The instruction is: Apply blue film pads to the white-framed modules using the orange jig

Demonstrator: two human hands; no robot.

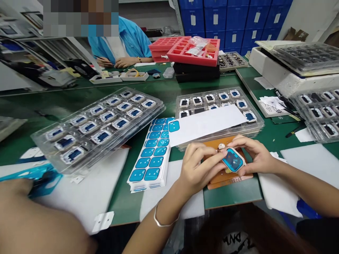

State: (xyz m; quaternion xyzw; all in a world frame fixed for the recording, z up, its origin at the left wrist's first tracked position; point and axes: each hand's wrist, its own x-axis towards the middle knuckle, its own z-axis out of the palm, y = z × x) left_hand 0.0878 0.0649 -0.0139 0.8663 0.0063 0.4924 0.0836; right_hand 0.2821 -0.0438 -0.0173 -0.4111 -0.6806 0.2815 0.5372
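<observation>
Above an orange fixture [217,184] is a watch-like case [234,160] with a blue film on its face, tilted. My left hand [202,165], with a silver bangle at the wrist, pinches the case's left edge. My right hand [251,155] grips it from the right side, thumb below and fingers above. A small whitish part [221,146] sits on the fixture just behind the case. Left of my hands lies a stack of blue sticker sheets [150,152]. A white backing strip [209,123] with one blue sticker [174,126] rests across a clear tray [261,124] of cases.
Another clear tray of cases [106,123] stands tilted at the left. A co-worker's arm [39,218] reaches in at the lower left. Across the green table [182,84] sits a person in blue [135,38]. Red trays [194,53] and a foam box [275,70] stand farther back.
</observation>
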